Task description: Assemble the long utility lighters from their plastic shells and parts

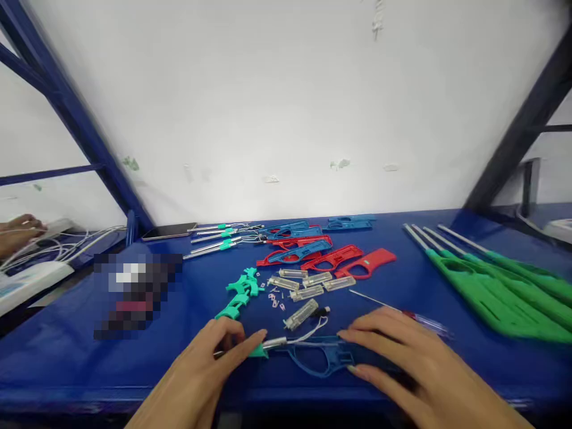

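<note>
1. Currently, the left hand [214, 353], lower centre, angles inward, pinching a metal rod [275, 342] between thumb and fingers.
2. The right hand [404, 351], lower right, arches over, apparently gripping the blue handle [331, 356].
3. That handle lies bottom centre, on the desk [89, 364].

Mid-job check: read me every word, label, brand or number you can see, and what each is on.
No text can be read anywhere.
Pixelated item on the left: blocked out, unreadable.
Marks on the white wall: too small to make out.
Blue frame at the right hand: no readable lettering.
</note>
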Tool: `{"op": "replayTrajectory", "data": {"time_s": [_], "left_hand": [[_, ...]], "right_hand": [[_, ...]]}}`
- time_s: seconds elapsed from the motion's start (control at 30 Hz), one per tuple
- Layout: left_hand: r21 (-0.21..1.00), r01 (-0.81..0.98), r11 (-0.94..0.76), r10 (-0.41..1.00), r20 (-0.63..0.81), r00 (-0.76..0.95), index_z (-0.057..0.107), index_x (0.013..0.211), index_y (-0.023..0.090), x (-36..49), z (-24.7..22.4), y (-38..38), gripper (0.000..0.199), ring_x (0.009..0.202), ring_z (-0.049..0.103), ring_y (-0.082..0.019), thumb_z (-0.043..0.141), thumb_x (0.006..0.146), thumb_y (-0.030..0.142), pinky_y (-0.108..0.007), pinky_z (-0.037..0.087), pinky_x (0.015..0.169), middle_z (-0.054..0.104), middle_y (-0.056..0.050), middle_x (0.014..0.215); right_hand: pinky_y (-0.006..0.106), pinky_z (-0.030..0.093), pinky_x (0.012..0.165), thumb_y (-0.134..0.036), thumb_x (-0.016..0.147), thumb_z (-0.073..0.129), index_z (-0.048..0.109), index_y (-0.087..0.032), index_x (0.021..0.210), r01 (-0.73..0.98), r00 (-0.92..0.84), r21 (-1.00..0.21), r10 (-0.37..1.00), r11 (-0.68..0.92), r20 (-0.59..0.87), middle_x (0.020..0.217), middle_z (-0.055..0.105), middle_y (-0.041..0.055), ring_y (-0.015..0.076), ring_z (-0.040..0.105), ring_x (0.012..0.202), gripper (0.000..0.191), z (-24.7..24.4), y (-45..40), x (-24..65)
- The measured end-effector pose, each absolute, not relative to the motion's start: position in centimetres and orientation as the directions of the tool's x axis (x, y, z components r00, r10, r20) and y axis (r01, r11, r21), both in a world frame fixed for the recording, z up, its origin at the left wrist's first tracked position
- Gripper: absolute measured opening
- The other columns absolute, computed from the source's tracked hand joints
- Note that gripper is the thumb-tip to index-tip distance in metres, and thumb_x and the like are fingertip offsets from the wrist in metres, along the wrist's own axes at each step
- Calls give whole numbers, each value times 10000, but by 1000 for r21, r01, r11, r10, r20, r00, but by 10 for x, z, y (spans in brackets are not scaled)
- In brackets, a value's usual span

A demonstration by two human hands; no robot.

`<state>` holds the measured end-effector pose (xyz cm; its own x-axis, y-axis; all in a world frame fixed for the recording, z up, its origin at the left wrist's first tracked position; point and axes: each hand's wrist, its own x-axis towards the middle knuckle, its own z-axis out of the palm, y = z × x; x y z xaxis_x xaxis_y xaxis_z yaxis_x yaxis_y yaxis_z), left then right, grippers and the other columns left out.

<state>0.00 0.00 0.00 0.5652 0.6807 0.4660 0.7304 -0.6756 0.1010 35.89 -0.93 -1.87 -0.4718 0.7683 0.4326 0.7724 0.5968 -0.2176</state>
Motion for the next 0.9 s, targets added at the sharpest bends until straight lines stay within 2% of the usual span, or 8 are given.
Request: {"op": "replayTrajectory", "data": {"time_s": [0.2, 0.4, 0.47, 0.6, 0.67, 0.73, 0.83, 0.9], "left_hand": [[37, 729, -684, 656, 469, 591, 568, 1559, 414, 3, 4, -4, 867, 927, 729, -151, 374, 861, -62, -220, 628, 852, 716, -29, 1098], [-39, 787, -616, 695, 444, 566, 589, 1539, 406, -3, -13, -7, 894, 1053, 714, -206, 371, 828, -90, -324, 648, 925, 709, -53, 1216], [-60, 786, -615, 689, 443, 573, 591, 1535, 405, -3, -14, -6, 912, 989, 714, -211, 377, 798, -89, -346, 651, 901, 708, -50, 1166], [-77, 758, -648, 639, 487, 595, 614, 1511, 413, -3, -7, -2, 900, 829, 682, -197, 434, 760, -51, -304, 639, 784, 691, -38, 1044], [-112, 761, -639, 639, 473, 607, 614, 1517, 408, -2, -5, -3, 899, 842, 683, -209, 461, 745, -29, -301, 635, 770, 703, -42, 1061], [-177, 774, -607, 649, 451, 612, 590, 1549, 377, -2, -6, -7, 918, 930, 705, -241, 453, 734, -24, -354, 641, 836, 727, -60, 1150], [-260, 789, -557, 617, 506, 603, 510, 1621, 278, 2, -10, -11, 885, 1089, 704, -299, 412, 793, -18, -436, 617, 914, 729, -108, 1279], [-256, 786, -563, 563, 577, 591, 525, 1606, 256, 9, -11, -11, 747, 1110, 698, -294, 387, 914, 11, -406, 610, 892, 730, -117, 1271]], "right_hand": [[476, 648, 1022, -522, 1074, 605, 712, -401, 1364, 770, -474, -229, 774, 596, 421, 1326, 778, -2, 298, 736, 1226, 331, -20, -9, 361], [375, 655, 989, -512, 1074, 617, 713, -393, 1346, 741, -470, -277, 767, 612, 437, 1270, 785, 5, 242, 766, 1143, 312, -9, -9, 360], [393, 653, 997, -519, 1072, 617, 716, -398, 1340, 745, -469, -272, 768, 610, 437, 1277, 787, -1, 255, 759, 1167, 310, -9, -8, 359], [432, 651, 1016, -533, 1069, 613, 712, -416, 1354, 758, -464, -266, 779, 595, 421, 1297, 789, -10, 272, 755, 1189, 323, -14, -9, 360], [448, 652, 1019, -541, 1067, 610, 720, -412, 1351, 766, -464, -257, 783, 589, 413, 1312, 789, -9, 288, 751, 1207, 331, -17, -10, 360], [467, 659, 1006, -549, 1064, 607, 735, -406, 1340, 772, -467, -236, 779, 590, 418, 1320, 793, -10, 309, 750, 1219, 336, -18, -10, 359], [460, 679, 966, -546, 1068, 597, 756, -389, 1319, 768, -478, -207, 757, 606, 445, 1290, 809, -4, 308, 776, 1169, 336, -15, -10, 359], [432, 692, 930, -544, 1074, 586, 776, -373, 1287, 756, -490, -187, 731, 628, 474, 1244, 826, 3, 296, 800, 1112, 333, -11, -9, 358]]}}
